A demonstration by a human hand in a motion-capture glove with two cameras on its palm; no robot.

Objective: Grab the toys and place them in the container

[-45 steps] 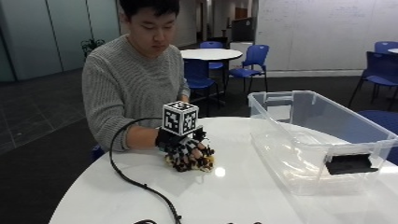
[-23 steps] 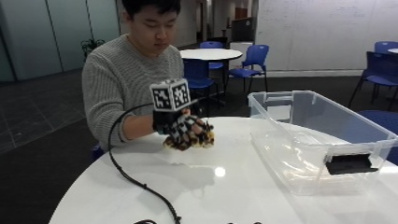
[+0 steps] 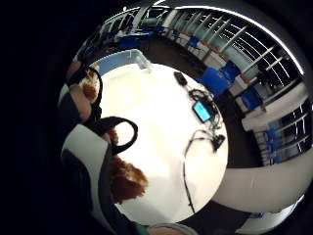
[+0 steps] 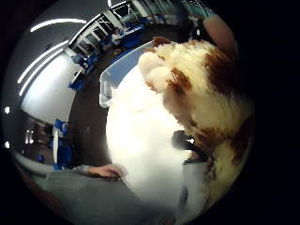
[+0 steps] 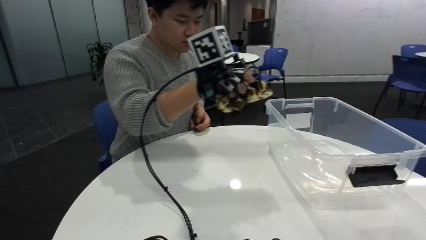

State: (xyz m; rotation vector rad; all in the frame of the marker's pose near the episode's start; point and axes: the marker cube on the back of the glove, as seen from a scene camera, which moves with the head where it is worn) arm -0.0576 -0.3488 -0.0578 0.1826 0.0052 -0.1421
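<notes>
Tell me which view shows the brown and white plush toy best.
The right thumb side palm view: the fluffy brown and white plush toy fills much of it, fur patches plain. The outside view shows it mostly hidden in the grip of the gloved right hand, lifted near the clear plastic container. The little finger side view catches only tufts.

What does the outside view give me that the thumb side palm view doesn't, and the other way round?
Outside only: the black-gloved right hand raised above the round white table, short of the container's near end, and the black latch on the container. Thumb side palm only: the fluffy cream and brown plush toy's fur close up. Both: the toy, the clear plastic container, the table and the bare left hand at its edge.
</notes>
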